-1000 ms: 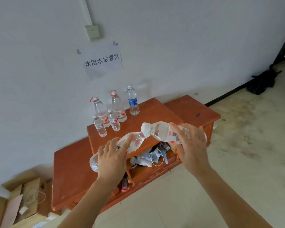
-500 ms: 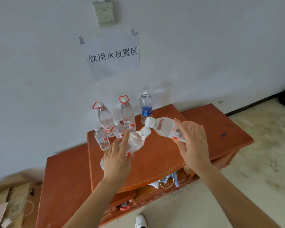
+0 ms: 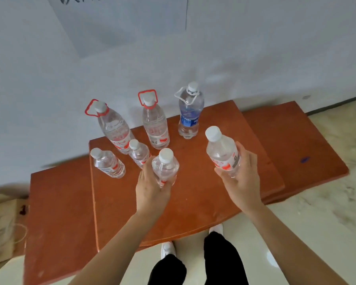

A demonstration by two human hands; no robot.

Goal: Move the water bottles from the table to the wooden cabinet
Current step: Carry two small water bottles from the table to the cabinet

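Note:
My left hand [image 3: 152, 188] grips a small clear water bottle [image 3: 165, 165] upright, its base low over the wooden cabinet top [image 3: 193, 192]. My right hand [image 3: 242, 177] grips a second small bottle [image 3: 222, 153] with a red label, upright and to the right, above the same top. Two small bottles [image 3: 108, 163] [image 3: 139, 153] stand just left of my left hand. Behind them stand two large bottles with red handles [image 3: 115, 128] [image 3: 155, 124] and a large blue-labelled bottle [image 3: 189, 114] near the wall.
The cabinet has lower side wings at left [image 3: 58, 212] and right [image 3: 300, 145]. A white wall with a paper sign [image 3: 121, 23] rises right behind it. Cardboard boxes [image 3: 2, 227] lie on the floor at far left. My feet stand at the cabinet's front edge.
I have stepped closer to the cabinet. Both bottles, held tilted with caps together before, are now upright and lowered toward the cabinet top, apart from each other.

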